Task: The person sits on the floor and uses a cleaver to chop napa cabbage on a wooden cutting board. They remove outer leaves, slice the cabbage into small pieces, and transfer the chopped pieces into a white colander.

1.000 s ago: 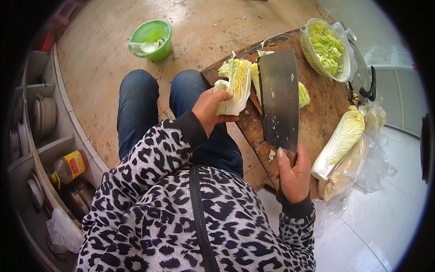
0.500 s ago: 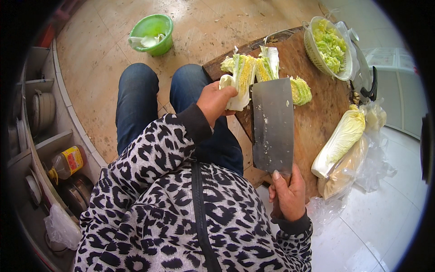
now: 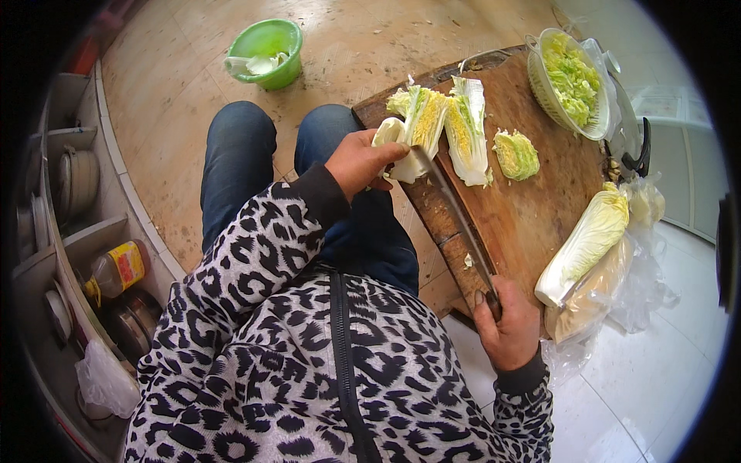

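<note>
My left hand (image 3: pixel 361 161) grips a napa cabbage wedge (image 3: pixel 414 126) at the near left end of the round wooden chopping board (image 3: pixel 532 208). My right hand (image 3: pixel 508 325) holds the handle of a cleaver (image 3: pixel 457 216), whose blade stands edge-down and reaches up to the wedge by my left fingers. A second cabbage wedge (image 3: pixel 468 129) lies just right of the held one. A small cut cabbage piece (image 3: pixel 515 154) sits further right on the board.
A white basket of chopped cabbage (image 3: pixel 570 77) stands at the board's far right. A whole napa cabbage (image 3: pixel 584 242) lies on plastic bags at the right. A green bowl (image 3: pixel 268 51) sits on the floor. Shelves with pots and a bottle (image 3: pixel 114 271) run along the left.
The cleaver has turned from flat, broad side up, to edge-down against the cabbage. The wedge in my left hand has come down onto the board, and a second wedge now lies beside it.
</note>
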`<state>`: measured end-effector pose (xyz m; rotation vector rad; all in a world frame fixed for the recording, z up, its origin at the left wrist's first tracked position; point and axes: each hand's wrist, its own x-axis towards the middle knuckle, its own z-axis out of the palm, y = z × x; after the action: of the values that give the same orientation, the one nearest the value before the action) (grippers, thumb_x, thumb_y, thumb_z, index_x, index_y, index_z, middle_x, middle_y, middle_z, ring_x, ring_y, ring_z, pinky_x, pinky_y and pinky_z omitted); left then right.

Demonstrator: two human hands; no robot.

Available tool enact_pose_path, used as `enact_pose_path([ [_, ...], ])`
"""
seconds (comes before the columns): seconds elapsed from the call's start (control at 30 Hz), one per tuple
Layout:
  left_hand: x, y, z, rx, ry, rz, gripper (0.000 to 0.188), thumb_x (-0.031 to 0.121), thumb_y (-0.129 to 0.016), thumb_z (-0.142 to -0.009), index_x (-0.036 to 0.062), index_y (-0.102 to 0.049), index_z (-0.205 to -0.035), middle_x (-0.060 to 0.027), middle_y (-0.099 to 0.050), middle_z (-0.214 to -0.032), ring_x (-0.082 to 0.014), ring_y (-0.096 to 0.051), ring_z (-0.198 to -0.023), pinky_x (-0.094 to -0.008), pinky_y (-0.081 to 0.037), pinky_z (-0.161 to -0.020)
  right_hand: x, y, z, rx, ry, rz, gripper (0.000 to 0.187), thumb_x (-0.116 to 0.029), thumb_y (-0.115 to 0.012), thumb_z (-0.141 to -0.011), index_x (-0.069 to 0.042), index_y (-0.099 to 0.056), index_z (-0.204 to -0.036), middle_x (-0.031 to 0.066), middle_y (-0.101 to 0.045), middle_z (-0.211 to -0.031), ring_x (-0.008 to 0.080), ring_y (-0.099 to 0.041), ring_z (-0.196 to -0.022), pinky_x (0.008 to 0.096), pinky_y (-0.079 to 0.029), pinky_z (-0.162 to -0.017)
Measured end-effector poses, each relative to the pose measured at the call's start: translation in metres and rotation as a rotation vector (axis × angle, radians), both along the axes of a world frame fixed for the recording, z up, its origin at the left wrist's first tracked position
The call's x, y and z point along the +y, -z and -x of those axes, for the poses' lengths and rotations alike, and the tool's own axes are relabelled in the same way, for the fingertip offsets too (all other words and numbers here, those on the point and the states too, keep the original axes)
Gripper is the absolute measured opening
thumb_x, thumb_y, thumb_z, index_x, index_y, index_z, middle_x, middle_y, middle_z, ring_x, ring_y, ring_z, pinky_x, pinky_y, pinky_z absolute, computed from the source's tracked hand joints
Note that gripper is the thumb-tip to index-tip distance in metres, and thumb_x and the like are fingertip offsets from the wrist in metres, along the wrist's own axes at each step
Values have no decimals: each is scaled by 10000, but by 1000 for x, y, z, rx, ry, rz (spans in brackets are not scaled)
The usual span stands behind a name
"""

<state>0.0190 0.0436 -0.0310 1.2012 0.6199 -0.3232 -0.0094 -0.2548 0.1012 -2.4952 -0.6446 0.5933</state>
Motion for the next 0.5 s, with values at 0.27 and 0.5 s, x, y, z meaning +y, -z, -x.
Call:
enact_pose_path([
  [0.27, -1, 15, 3, -48, -5, 1, 316, 270, -655, -957, 52, -679, -1185, -48, -697, -969, -138, -671, -841, -296, -586, -631, 8, -5, -20, -166, -214, 193, 234, -129, -697, -857, -81, -572, -1048, 140, -594, -868, 364, -632, -739, 457, -503, -609],
  [0.5, -5, 30, 1, -141, 13, -37, 241, 146, -589, -964, 30, -691, -1149, -65, -717, -929, -137, -671, -718, -278, -577, -602, 21, -9, -23, -242, -273, 314, 206, -112, -684, -853, -91, -530, -988, 145, -559, -840, 373, -631, -718, 477, -508, -587],
])
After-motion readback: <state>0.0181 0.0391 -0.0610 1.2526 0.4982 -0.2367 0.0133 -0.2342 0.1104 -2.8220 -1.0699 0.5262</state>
